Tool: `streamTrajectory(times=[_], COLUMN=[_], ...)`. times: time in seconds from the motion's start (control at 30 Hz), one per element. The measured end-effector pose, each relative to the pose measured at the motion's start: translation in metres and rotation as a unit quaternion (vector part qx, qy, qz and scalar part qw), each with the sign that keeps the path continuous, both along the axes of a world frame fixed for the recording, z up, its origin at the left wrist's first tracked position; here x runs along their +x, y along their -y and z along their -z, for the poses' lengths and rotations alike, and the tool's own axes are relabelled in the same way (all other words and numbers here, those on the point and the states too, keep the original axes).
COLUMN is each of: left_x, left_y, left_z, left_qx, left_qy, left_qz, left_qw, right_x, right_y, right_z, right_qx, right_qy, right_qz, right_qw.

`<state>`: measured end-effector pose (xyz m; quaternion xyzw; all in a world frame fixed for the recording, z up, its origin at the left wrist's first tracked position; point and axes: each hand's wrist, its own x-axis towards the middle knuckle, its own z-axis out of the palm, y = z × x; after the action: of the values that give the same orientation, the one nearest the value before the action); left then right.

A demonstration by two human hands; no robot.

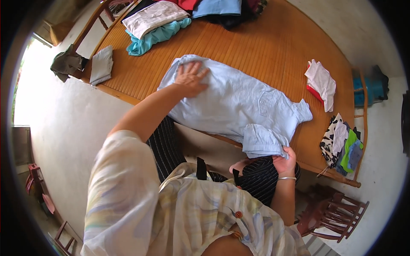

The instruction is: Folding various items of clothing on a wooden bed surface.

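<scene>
A light blue short-sleeved shirt [224, 92] lies lengthwise before me, with a buttoned chest pocket [265, 103] facing up. My left hand [191, 80] rests palm down on its left end, fingers spread. At the near right, my right hand [286, 162] grips the cuff edge of the near sleeve [263, 140] between thumb and fingers. This sleeve hangs slightly over the front edge, above my striped trousers. Some of the right hand's fingers are hidden beneath the cloth.
The shirt lies on a slatted wooden bed [246, 44] with end rails. Folded clothes [155, 17] are stacked at the far left; a grey folded cloth [102, 65] lies nearer. On the right are a white-and-red pile [321, 84] and several small garments [342, 144]. A wooden chair [330, 212] stands lower right.
</scene>
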<state>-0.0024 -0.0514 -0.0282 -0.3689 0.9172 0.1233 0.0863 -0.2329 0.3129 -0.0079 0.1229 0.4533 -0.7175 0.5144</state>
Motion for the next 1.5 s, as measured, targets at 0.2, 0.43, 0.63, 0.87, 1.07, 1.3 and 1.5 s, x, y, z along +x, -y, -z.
streamTrajectory(times=[0.2, 0.43, 0.63, 0.87, 1.07, 1.3, 1.5], left_x=[-0.008, 0.0, 0.013, -0.023, -0.029, -0.025, -0.024], left_y=[0.05, -0.049, -0.047, -0.2, -0.193, -0.179, -0.171], left_z=[0.004, -0.004, -0.035, -0.057, -0.039, -0.056, -0.068], left_qx=[-0.023, 0.02, 0.023, 0.107, 0.15, 0.199, 0.296], left_qy=[0.025, -0.002, -0.034, -0.286, -0.355, -0.369, -0.32], left_qz=[-0.121, 0.19, 0.05, 0.291, 0.245, 0.197, 0.118], left_qw=[0.992, 0.982, 0.998, 0.907, 0.89, 0.886, 0.892], right_x=[0.009, 0.02, 0.053, 0.093, 0.057, -0.09, -0.13], right_y=[0.011, 0.023, 0.024, 0.046, 0.03, 0.067, 0.138], right_z=[-0.005, -0.015, -0.002, -0.015, -0.034, 0.016, 0.062], right_qx=[0.026, 0.098, 0.103, 0.028, 0.016, 0.358, 0.146], right_qy=[-0.105, -0.17, -0.138, 0.059, -0.045, -0.355, -0.401], right_qz=[-0.055, -0.106, -0.18, -0.074, -0.341, -0.077, -0.049], right_qw=[0.993, 0.975, 0.969, 0.995, 0.939, 0.86, 0.903])
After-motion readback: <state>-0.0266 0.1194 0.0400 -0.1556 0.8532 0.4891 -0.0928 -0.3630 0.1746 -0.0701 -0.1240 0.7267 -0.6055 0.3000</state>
